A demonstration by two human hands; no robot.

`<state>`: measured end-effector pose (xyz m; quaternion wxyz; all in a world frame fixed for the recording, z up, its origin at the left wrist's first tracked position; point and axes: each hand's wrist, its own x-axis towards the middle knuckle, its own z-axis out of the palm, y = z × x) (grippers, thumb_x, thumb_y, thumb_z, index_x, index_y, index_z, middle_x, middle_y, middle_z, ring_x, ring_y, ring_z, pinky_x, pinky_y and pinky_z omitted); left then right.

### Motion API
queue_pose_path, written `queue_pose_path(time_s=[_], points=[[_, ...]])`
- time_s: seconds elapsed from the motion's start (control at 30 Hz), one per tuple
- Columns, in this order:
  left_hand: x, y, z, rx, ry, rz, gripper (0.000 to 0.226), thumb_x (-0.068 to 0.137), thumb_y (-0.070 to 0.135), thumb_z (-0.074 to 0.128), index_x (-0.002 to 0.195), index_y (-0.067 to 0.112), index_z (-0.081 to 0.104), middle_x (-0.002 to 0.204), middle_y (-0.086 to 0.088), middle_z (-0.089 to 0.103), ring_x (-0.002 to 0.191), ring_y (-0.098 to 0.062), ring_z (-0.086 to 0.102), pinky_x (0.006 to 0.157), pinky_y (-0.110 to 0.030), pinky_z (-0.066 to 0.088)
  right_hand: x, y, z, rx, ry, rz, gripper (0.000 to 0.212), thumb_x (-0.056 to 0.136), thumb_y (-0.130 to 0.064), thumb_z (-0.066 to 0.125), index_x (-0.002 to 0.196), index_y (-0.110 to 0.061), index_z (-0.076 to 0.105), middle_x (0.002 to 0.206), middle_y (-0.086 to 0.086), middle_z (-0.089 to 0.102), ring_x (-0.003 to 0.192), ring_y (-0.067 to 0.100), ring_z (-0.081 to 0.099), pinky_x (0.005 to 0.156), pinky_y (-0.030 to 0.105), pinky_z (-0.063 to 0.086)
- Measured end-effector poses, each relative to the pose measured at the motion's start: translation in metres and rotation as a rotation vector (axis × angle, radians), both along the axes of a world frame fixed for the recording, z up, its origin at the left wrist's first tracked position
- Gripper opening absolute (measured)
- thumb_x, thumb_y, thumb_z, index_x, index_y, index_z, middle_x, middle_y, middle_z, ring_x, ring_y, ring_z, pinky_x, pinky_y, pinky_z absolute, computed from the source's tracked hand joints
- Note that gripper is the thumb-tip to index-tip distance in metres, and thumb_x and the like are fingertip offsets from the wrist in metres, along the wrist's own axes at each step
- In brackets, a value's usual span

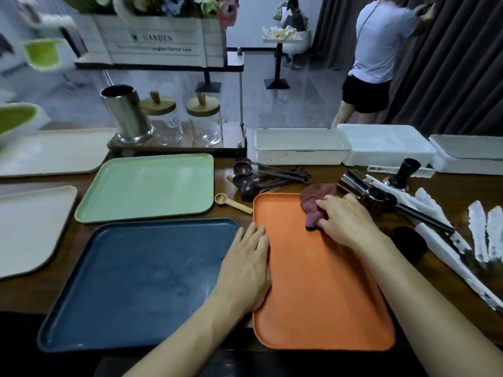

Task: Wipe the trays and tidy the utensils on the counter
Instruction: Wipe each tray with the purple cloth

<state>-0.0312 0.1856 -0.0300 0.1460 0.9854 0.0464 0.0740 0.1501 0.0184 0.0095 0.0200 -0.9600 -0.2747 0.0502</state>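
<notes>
Head view. Found the orange tray (313, 281) lying flat at the near edge of the table (462, 186), under both hands. Noted the right hand (345, 221) at the tray's far right corner, fingers curled over a bunched purple cloth (315, 198) and pressing it onto the tray surface. Noted the left hand (245, 265) spread flat with straight fingers on the tray's left rim, holding nothing, judged to be steadying it.

Judged wiping of the orange tray to be under way, with the cloth at the far corner only. Logged the blue tray (136, 281) just left of the orange tray, showing faint swirled marks; unable to tell whether these are wipe traces or soil. Logged the green tray (147, 186) to the far left of it and two cream trays (27, 227) further left, with no visible sign either way.

Judged the tidying not yet begun. Observed dark spoons (253, 178) heaped loose just beyond the orange tray's far edge, a wooden scoop (231, 202) beside its far left corner, and metal tools (353, 183) and white utensils (484, 229) scattered to its right. Observed white bins (299, 145) beyond the spoons, with no utensils seen in them.
</notes>
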Motion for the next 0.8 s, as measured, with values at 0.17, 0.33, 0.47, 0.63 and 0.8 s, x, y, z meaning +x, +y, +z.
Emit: queue_pose_path(time_s=[0.17, 0.33, 0.47, 0.63, 0.8], points=[[0.0, 0.003, -0.009, -0.003, 0.004, 0.004, 0.068, 0.095, 0.03, 0.01, 0.147, 0.006, 0.047, 0.163, -0.009, 0.037, 0.157, -0.025, 0.018, 0.126, -0.033, -0.006, -0.006, 0.047, -0.002, 0.054, -0.03, 0.149, 0.034, 0.091, -0.051, 0.058, 0.113, -0.027, 0.067, 0.123, -0.002, 0.057, 0.109, 0.029, 0.049, 0.09, 0.038, 0.044], [0.002, 0.003, -0.008, -0.028, 0.003, 0.003, 0.07, 0.092, 0.029, 0.014, 0.149, 0.006, 0.046, 0.165, -0.007, 0.034, 0.157, -0.022, 0.017, 0.128, -0.033, -0.001, -0.017, 0.098, -0.008, 0.114, -0.034, 0.26, 0.033, 0.09, -0.043, 0.056, 0.108, -0.021, 0.072, 0.117, 0.003, 0.054, 0.11, 0.031, 0.048, 0.096, 0.039, 0.044], [0.002, 0.004, -0.007, -0.015, 0.036, -0.004, 0.072, 0.09, 0.029, 0.013, 0.15, 0.006, 0.045, 0.164, -0.007, 0.035, 0.157, -0.022, 0.016, 0.129, -0.035, 0.002, -0.008, 0.09, -0.004, 0.109, 0.02, 0.336, 0.028, 0.091, -0.041, 0.056, 0.11, -0.028, 0.071, 0.12, -0.001, 0.051, 0.11, 0.029, 0.047, 0.096, 0.033, 0.038], [0.002, 0.001, -0.006, 0.026, 0.02, 0.033, 0.064, 0.094, 0.029, 0.017, 0.147, 0.01, 0.048, 0.163, -0.004, 0.038, 0.156, -0.021, 0.02, 0.129, -0.038, 0.007, -0.012, 0.08, -0.007, 0.152, 0.056, 0.341, 0.034, 0.092, -0.042, 0.055, 0.123, -0.031, 0.066, 0.122, -0.001, 0.049, 0.107, 0.03, 0.045, 0.095, 0.041, 0.045], [-0.04, -0.015, 0.005, 0.06, 0.104, 0.123, 0.07, 0.099, 0.054, 0.028, 0.16, 0.019, 0.028, 0.171, -0.004, 0.015, 0.158, -0.022, 0.007, 0.129, -0.044, 0.003, -0.019, 0.08, -0.014, 0.124, -0.074, 0.31, 0.035, 0.091, -0.046, 0.054, 0.121, -0.029, 0.062, 0.124, 0.0, 0.05, 0.111, 0.03, 0.041, 0.095, 0.043, 0.043]])
